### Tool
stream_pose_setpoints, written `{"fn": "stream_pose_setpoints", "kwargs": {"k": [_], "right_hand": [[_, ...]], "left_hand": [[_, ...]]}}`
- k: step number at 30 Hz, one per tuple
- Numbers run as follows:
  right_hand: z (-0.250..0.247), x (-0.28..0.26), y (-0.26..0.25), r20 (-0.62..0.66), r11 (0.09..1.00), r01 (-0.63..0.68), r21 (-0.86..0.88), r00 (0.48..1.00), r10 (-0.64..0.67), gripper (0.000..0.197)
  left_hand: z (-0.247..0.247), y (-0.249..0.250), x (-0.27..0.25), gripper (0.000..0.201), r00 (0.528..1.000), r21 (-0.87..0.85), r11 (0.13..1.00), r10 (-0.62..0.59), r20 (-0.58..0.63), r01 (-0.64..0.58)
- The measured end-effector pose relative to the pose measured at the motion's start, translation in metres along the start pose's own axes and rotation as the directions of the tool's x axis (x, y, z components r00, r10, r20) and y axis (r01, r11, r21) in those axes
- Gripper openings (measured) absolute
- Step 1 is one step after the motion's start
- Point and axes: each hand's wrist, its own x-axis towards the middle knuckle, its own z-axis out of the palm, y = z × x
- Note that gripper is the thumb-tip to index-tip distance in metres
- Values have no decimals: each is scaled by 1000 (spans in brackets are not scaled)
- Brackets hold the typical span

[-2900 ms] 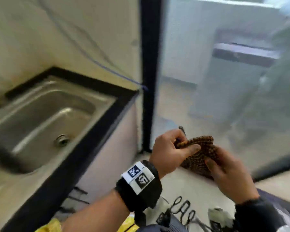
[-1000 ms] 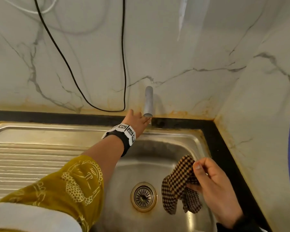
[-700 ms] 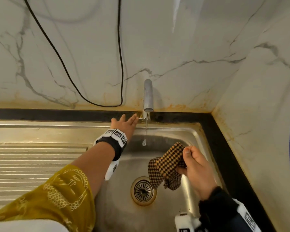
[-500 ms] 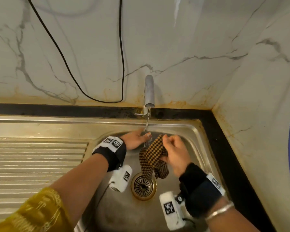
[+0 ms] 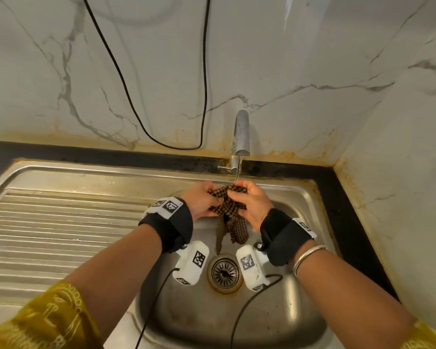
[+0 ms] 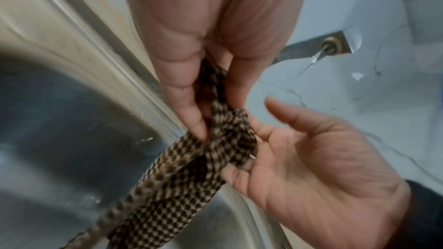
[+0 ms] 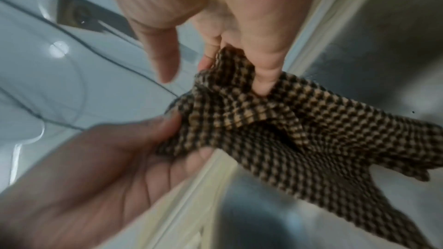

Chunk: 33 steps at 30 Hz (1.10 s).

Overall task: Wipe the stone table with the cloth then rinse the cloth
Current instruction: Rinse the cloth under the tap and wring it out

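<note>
Cloth (image 5: 230,210) bunched between both hands (over sink (image 5: 297,197)) under tap (image 5: 241,137).

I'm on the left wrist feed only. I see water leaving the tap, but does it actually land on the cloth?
Observer: Yes. In the head view the stream falls onto the top of the cloth, which is bunched between the left hand and the right hand.
Operator: Where does the loose end hang?
Observer: Down inside the sink basin. In the picture its tip ends just short of the drain.
Operator: Is that drain plugged?
Observer: No plug is visible. The strainer slots show, and I see no pooled water in the basin.
</note>
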Motion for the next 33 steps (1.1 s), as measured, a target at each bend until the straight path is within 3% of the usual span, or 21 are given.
{"fn": "stream_pose_setpoints", "kwargs": {"k": [2,3,5,6,8,10,13,15,17,18,20,22,24,27,33], "right_hand": [[1,2,5,125,943,107,-316,990,-71,62],[2,4,8,164,852,175,-494,981,-106,69],[4,8,12,151,678,219,-702,976,-159,67],[5,9,12,128,642,220,-735,974,-187,60],[3,10,12,102,649,221,-728,971,-216,40],[-2,12,9,52,722,186,-667,978,-204,25],[-6,11,3,-1,826,88,-556,994,-106,18],[-4,9,-2,-34,918,-33,-395,999,21,13],[-2,8,-4,-41,969,-103,-225,994,96,17],[-3,8,-4,-40,970,-92,-226,996,85,21],[-3,6,-3,2,893,8,-449,1000,-8,27],[-4,2,-1,57,720,96,-687,995,-79,26],[-5,3,1,75,616,124,-778,992,-105,25],[-10,4,0,35,594,105,-798,991,-129,30],[-14,0,-18,-8,564,55,-824,994,-109,36]], "left_hand": [[3,2,2,24,996,-4,999,36,-82,-36],[5,3,2,25,993,-2,999,43,-107,-43],[7,4,1,25,990,66,996,66,-128,-58],[8,6,0,24,988,105,993,77,-137,-63],[5,10,-1,22,982,120,991,79,-171,-59],[-3,12,-2,24,978,89,994,76,-195,-59],[-10,13,-5,16,978,6,997,76,-193,-77],[-8,13,-8,11,977,1,997,81,-198,-83],[-5,10,-10,10,972,15,995,99,-212,-98],[-3,10,-11,9,968,10,993,119,-221,-120],[-1,12,-14,14,953,13,984,173,-250,-175],[-1,16,-15,17,937,42,976,215,-276,-212],[-3,17,-16,14,924,131,967,248,-292,-218],[-4,13,-17,17,908,248,947,278,-313,-204],[-8,18,-22,21,890,178,966,244,-385,-188]]}}
